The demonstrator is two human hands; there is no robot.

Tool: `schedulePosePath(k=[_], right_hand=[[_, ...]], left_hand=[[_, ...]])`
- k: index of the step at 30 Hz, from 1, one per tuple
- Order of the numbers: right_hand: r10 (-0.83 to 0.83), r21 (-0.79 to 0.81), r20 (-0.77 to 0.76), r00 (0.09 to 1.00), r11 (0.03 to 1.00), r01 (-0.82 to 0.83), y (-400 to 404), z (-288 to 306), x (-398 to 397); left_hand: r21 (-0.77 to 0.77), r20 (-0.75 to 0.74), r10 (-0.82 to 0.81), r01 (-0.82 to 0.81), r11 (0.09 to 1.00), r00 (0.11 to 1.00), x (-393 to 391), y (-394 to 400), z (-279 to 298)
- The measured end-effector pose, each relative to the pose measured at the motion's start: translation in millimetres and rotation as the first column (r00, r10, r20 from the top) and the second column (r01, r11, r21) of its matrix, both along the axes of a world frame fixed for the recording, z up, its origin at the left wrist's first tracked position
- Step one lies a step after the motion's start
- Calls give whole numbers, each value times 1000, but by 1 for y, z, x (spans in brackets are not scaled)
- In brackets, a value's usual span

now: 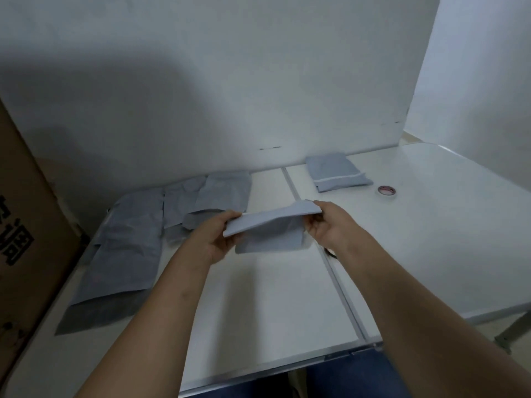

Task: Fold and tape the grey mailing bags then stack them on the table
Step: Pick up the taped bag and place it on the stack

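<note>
A folded grey mailing bag (270, 228) is held above the white table (273, 311). My left hand (214, 239) grips its left end and my right hand (327, 224) grips its right end. Several flat, unfolded grey bags (126, 248) lie spread over the table's left side. A folded bag with a white strip (336, 173) rests at the back, right of the centre seam. A roll of tape (387, 191) lies on the table to the right of that folded bag.
A brown cardboard box (26, 239) stands against the table's left edge. White wall panels rise behind the table. A small dark object (332, 253) peeks out under my right wrist. The table's front edge (287, 366) is near my legs.
</note>
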State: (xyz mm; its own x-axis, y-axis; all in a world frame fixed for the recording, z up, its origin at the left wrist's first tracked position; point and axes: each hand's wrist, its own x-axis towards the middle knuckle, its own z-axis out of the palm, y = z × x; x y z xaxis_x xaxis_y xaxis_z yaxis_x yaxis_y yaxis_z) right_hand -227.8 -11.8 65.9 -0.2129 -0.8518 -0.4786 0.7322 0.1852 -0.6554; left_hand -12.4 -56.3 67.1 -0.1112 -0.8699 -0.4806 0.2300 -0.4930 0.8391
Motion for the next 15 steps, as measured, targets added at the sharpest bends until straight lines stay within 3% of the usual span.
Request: schedulePosePath(k=[10, 15], right_hand=[[-160, -155, 106, 981, 972, 175, -62, 20, -73], [-208, -150, 103, 973, 963, 222, -122, 27, -122]], left_hand=[[-102, 57, -141, 146, 984, 988, -88, -68, 43], [-85, 134, -181, 193, 977, 974, -141, -133, 41]])
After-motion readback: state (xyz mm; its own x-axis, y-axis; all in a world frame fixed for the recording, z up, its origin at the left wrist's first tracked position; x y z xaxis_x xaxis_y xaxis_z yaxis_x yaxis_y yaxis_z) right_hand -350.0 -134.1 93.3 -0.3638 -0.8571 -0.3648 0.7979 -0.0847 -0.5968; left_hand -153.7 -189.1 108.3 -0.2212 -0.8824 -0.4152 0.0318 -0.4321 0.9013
